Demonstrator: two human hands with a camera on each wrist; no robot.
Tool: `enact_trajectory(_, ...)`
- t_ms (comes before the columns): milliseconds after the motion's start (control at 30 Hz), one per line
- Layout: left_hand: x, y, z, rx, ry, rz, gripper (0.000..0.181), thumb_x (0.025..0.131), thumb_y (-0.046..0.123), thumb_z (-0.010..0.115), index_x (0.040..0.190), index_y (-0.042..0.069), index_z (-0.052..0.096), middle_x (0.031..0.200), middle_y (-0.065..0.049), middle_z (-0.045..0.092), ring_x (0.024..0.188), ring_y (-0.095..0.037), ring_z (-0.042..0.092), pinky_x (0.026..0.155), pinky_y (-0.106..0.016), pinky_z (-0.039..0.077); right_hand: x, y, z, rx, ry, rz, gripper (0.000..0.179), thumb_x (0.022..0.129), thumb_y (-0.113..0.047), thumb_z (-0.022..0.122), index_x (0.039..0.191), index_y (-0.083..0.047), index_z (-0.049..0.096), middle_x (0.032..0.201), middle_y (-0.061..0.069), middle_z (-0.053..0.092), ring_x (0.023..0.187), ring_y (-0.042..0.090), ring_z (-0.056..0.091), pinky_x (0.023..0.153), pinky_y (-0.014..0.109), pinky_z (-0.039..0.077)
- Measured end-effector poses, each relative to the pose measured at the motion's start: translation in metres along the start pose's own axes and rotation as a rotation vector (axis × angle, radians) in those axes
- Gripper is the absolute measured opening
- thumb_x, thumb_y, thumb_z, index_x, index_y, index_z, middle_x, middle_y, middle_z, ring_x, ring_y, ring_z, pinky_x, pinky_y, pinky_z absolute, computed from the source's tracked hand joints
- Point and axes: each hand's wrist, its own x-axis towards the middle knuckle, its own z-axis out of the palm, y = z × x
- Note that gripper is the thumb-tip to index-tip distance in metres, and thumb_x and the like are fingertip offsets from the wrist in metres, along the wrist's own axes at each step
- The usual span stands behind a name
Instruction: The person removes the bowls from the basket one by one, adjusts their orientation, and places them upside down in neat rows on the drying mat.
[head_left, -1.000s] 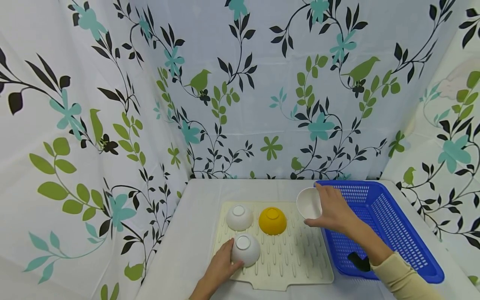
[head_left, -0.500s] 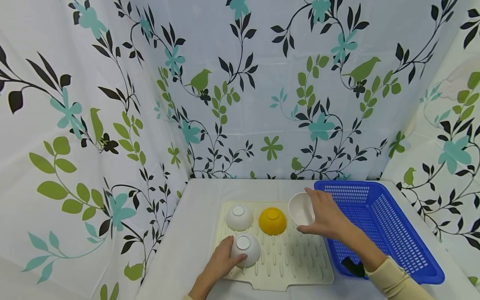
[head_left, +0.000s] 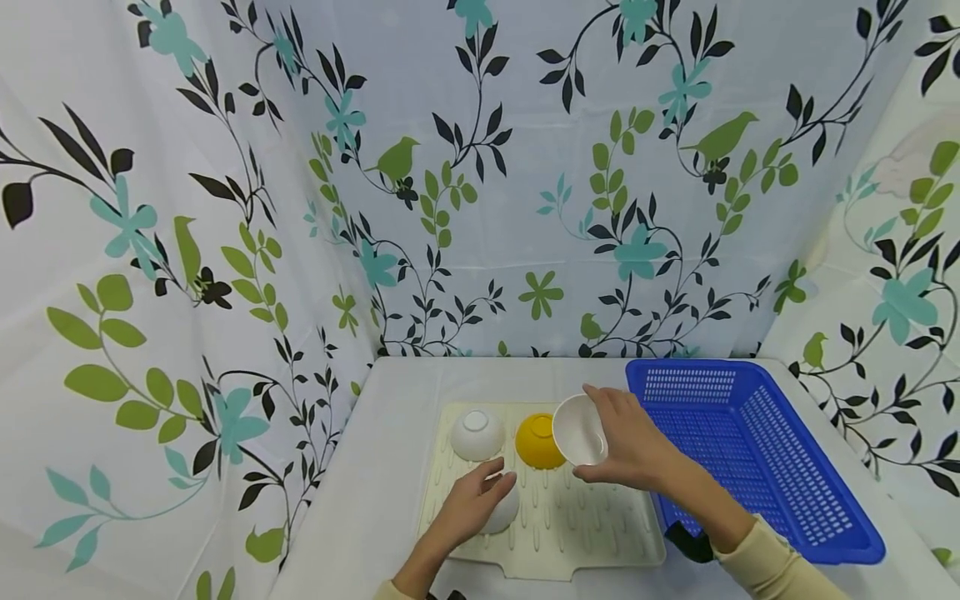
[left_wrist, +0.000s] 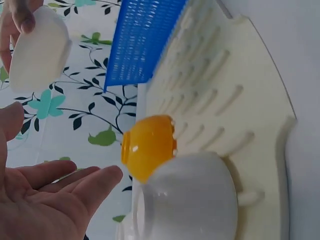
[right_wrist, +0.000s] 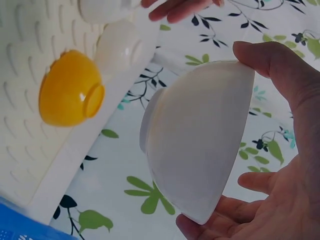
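Observation:
My right hand (head_left: 626, 437) pinches a white bowl (right_wrist: 200, 135) by its rim, thumb on one side and fingers on the other. The bowl is up in the air, tilted on its side, and overlaps the yellow bowl (head_left: 536, 442) in the head view. My left hand (head_left: 471, 504) hovers over the front white bowl (left_wrist: 195, 200), fingers spread and apart from it in the left wrist view. Another white bowl (head_left: 477, 435) stands behind, left of the yellow one. These three rest upside down on a cream ridged drying mat (head_left: 592, 525).
A blue perforated basket (head_left: 817, 483) stands to the right of the mat on a white table (head_left: 397, 417). Patterned curtains (head_left: 480, 250) with leaves and birds hang behind and at both sides. A black strap (head_left: 688, 543) is on the right wrist.
My right hand has carried the white bowl leftward from beside the basket to the yellow bowl. My left hand has let go of the front white bowl and lifted above it.

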Motion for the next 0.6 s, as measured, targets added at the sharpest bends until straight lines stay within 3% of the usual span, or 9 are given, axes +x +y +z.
enact_trajectory(100,0.003,0.008,0.004,-0.134,-0.031,-0.034,0.067,0.102,0.053,0.049,0.146,0.003,0.048,0.147,-0.023,0.052,0.129,-0.037,0.06,0.102,-0.045,0.056,0.0,-0.004,0.003,0.007,-0.018,-0.009,0.114,0.061,-0.054,0.089,0.152,-0.01,0.037,0.145,0.019,0.048,0.125,0.037,0.049,0.087,0.056,0.061)
enact_trajectory(233,0.008,0.015,0.009,-0.35,-0.066,-0.064,0.069,0.103,0.052,0.047,0.148,-0.002,0.044,0.146,-0.026,0.052,0.132,-0.04,0.057,0.102,-0.041,0.056,0.001,-0.009,0.007,0.004,-0.014,-0.039,0.114,0.061,-0.056,0.088,0.152,-0.012,0.037,0.144,0.017,0.049,0.124,0.035,0.05,0.092,0.055,0.06)
enact_trajectory(433,0.017,0.023,0.014,-0.6,-0.125,-0.09,0.068,0.106,0.046,0.044,0.146,-0.008,0.041,0.142,-0.028,0.055,0.129,-0.039,0.058,0.103,-0.04,0.056,0.001,-0.016,0.013,0.001,-0.021,-0.063,0.114,0.059,-0.057,0.087,0.152,-0.013,0.037,0.143,0.015,0.05,0.124,0.033,0.05,0.09,0.053,0.061)
enact_trajectory(600,0.021,0.026,0.018,-0.771,-0.178,-0.101,0.064,0.105,0.043,0.047,0.144,-0.008,0.043,0.133,-0.023,0.063,0.119,-0.027,0.066,0.101,-0.039,0.057,0.001,-0.022,0.015,0.008,-0.036,-0.088,0.115,0.059,-0.057,0.088,0.152,-0.013,0.037,0.142,0.013,0.051,0.123,0.03,0.051,0.089,0.049,0.061)
